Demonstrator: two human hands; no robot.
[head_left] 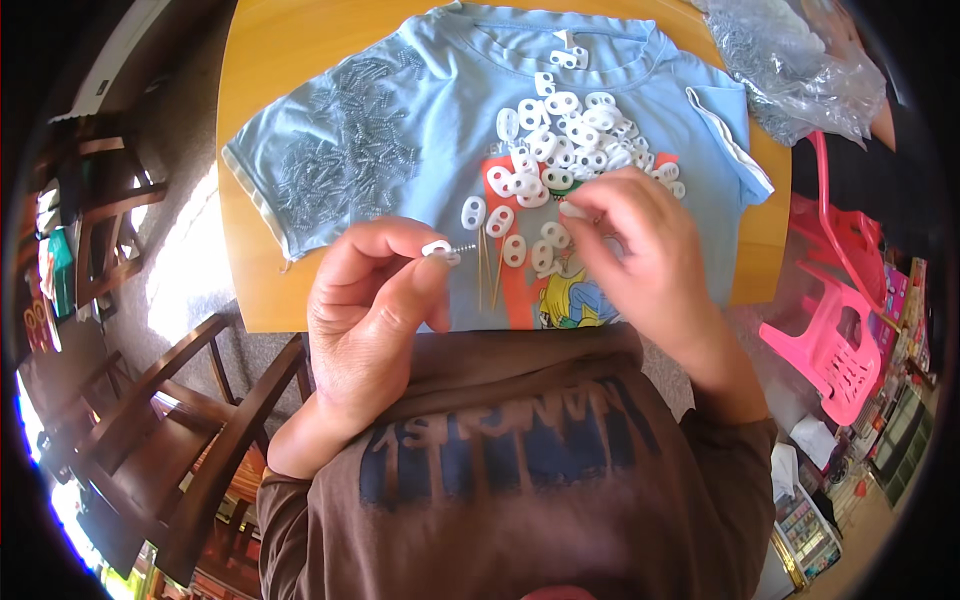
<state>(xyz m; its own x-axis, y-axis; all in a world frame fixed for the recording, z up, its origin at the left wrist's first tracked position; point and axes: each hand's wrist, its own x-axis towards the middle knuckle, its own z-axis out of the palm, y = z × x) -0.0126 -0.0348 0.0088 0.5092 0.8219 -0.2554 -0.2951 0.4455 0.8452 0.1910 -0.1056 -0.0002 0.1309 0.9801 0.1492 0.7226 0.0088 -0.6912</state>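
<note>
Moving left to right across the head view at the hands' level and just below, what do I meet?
Dark wooden chair, left hand, metal spring at the white piece it holds, thin sticks, right hand, pink plastic chair.

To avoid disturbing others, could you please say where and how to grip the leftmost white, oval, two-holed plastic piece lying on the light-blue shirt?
Probably pinch the piece by its upper rim, from the left: bare shirt lies there, whereas another piece sits right, a thin wooden stick below.
</note>
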